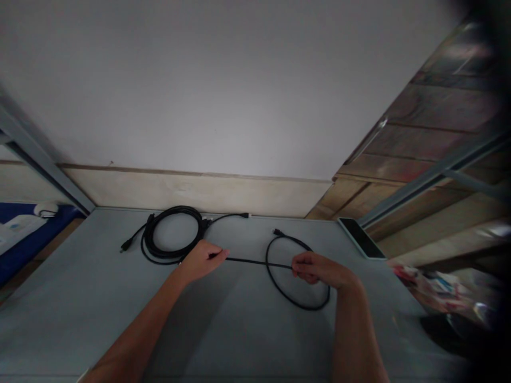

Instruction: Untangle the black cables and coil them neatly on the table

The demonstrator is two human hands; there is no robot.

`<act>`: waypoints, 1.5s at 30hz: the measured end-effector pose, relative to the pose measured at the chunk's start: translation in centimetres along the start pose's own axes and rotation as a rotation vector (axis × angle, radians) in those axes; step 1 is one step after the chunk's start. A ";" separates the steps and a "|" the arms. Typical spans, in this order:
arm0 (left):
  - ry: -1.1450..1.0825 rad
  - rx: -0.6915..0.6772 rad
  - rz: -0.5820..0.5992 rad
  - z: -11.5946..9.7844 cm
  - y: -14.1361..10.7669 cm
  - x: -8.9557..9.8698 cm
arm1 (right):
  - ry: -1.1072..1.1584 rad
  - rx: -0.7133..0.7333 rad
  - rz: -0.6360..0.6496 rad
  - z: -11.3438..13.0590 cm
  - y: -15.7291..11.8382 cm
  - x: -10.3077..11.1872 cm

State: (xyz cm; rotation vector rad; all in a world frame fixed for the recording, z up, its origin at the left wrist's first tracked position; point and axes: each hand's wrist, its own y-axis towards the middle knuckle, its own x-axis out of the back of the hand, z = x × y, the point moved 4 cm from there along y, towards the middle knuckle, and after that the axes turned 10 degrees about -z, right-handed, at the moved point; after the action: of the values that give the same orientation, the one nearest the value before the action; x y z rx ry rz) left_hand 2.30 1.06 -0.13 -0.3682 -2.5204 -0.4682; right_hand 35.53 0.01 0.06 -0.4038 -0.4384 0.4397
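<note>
A black cable (255, 261) runs nearly straight between my two hands, above the grey table (239, 330). My left hand (205, 259) pinches it at one end of this stretch, beside a coiled black cable (150, 234) lying at the back left. At the other end my right hand (313, 267) has its fingers closed on the cable. A loose loop of cable (295, 304) curves around below and left of my right hand, and its plug (278, 232) lies just behind. Connectors stick out on both sides of the coil.
A phone-like flat device (361, 238) lies at the table's back right corner. Metal frame posts (51, 167) stand at both sides, and a pale wall (199, 189) rises behind. A white object (19, 229) sits on blue material at the far left.
</note>
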 end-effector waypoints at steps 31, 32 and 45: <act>-0.534 -0.143 -0.364 -4.1 -1.4 -0.9 | 0.229 -0.196 1.152 4.7 -1.1 -13.2; -0.519 -0.121 -0.378 -4.1 -1.4 -1.1 | 0.244 -0.203 1.175 4.8 -1.2 -13.7; 0.065 -0.204 -0.123 -2.8 -0.8 -2.4 | 0.174 0.074 0.329 4.0 3.8 -13.5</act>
State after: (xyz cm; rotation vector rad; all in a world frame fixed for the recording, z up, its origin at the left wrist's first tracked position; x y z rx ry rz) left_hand 5.22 -1.13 0.52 -0.2692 -2.4474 -0.7770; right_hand 21.38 -2.28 -2.56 -0.4396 -0.1851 0.7320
